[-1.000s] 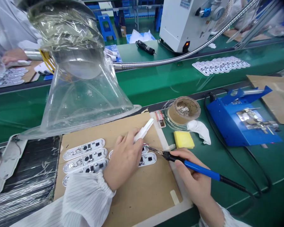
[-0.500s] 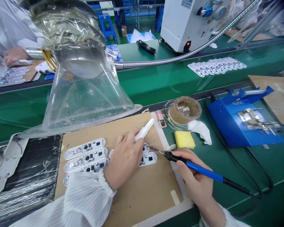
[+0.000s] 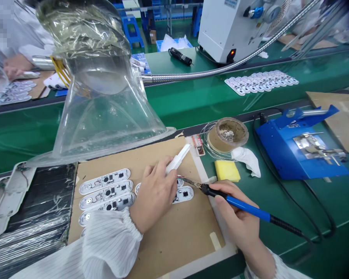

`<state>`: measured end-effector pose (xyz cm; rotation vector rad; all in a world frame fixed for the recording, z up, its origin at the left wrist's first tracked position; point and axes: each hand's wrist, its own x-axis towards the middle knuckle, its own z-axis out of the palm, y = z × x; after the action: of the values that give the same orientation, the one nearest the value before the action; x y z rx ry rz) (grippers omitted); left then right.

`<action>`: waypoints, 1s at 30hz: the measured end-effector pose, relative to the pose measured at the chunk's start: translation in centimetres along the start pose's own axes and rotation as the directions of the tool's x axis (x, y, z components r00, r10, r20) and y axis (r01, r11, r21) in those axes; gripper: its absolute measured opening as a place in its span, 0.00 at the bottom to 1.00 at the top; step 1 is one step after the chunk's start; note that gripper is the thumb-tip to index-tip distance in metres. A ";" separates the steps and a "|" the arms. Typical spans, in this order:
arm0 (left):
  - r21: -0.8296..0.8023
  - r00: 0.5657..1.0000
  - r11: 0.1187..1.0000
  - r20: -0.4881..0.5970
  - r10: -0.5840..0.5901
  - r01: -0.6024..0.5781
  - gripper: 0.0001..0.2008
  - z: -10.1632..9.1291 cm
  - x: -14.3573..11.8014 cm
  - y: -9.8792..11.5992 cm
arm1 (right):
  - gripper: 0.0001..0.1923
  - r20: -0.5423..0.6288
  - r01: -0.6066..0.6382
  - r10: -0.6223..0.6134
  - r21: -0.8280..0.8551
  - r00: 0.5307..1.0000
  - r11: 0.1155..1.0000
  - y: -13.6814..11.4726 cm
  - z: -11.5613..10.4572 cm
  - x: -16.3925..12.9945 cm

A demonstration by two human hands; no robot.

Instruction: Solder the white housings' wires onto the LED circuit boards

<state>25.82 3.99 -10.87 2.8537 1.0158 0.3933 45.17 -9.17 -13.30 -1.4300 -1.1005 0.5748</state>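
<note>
My left hand is closed round a narrow white plastic piece that slants up to the right; its lower end is hidden by my fingers. Beneath that hand lie white oval-ended circuit boards, partly covered by it. My right hand grips a soldering iron with a blue and black handle like a pen. Its metal tip points left, at the upper board by my left fingertips, near thin reddish wires; whether it touches cannot be made out. More boards lie in a column left of my left hand.
Cardboard lies under the boards. Right of it are a yellow sponge, a solder-wire coil, a brown round pot and a blue iron stand. A clear fume hood overhangs the left. A co-worker's hand is beyond.
The row of boards on the green belt has shifted slightly left. My right hand and the soldering iron have moved a little left; my left hand stays nearly still.
</note>
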 end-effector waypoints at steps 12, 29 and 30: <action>-0.022 0.995 0.999 -0.093 0.025 -0.027 0.07 1.0 -0.4 -0.2 | 0.11 0.004 0.040 -0.040 -0.018 0.999 0.999 -0.2 -0.3 0.0; -0.180 0.996 0.982 -0.047 -0.070 0.061 0.05 0.4 -0.3 -0.2 | 0.11 -0.102 0.001 0.000 0.010 0.995 1.000 0.1 -0.8 -0.3; -0.213 0.995 0.975 -0.052 -0.082 0.069 0.05 0.3 -0.3 -0.2 | 0.11 -0.106 0.000 0.001 0.011 0.994 1.000 0.1 -0.8 -0.4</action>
<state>25.56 3.91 -11.25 2.6214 1.0216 0.5485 45.77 -9.88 -13.32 -1.4350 -1.0110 0.4989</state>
